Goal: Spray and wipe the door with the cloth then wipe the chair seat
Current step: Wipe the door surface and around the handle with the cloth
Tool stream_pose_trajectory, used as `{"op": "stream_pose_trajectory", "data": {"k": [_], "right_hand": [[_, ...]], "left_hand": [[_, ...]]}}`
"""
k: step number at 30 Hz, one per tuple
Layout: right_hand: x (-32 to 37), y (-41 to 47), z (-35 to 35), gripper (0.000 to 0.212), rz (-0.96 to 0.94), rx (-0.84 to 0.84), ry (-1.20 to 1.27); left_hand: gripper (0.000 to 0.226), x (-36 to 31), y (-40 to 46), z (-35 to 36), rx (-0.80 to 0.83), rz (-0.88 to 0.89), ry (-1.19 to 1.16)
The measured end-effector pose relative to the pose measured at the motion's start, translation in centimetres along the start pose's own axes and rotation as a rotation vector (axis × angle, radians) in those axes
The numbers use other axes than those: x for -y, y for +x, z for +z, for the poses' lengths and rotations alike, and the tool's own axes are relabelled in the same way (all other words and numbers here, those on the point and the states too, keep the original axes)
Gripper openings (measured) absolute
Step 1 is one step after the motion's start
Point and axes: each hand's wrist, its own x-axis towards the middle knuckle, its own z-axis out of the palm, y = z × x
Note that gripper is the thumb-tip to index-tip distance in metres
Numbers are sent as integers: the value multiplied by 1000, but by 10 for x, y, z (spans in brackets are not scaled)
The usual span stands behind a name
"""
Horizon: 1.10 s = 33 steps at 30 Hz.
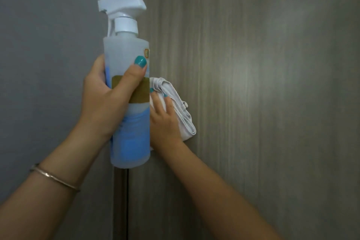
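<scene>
Cloth (181, 111) flat under right hand (164, 122), beside left hand's (105, 99) spray bottle (129, 103).

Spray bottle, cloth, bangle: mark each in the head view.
spray bottle (129, 140), head view, on the blue lower body below the left hand.
cloth (183, 111), head view, on the folded white edge right of the fingers.
bangle (54, 178), head view, on the metal band across the left wrist.

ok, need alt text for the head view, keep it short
A person's right hand presses a folded white cloth flat against a grey wood-grain door. The left hand grips an upright spray bottle partly filled with blue liquid, nozzle pointing left. A thin bangle sits on the left wrist.
</scene>
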Motion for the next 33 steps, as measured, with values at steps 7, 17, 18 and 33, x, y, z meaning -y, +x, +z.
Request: {"op": "stream_pose_trajectory", "data": {"k": [7, 17, 18, 33], "right_hand": [[-143, -45, -110, 46, -105, 66, -274], [-382, -123, -288, 53, 305, 16, -541], [-394, -130, -300, 53, 380, -1, -529], [-289, -156, -231, 41, 279, -66, -442]], "left_hand": [[24, -17, -10, 52, 1, -19, -122], [30, -25, -48, 160, 91, -133, -342], [31, -24, -49, 165, 92, -143, -353], [23, -6, -39, 132, 46, -115, -297]]}}
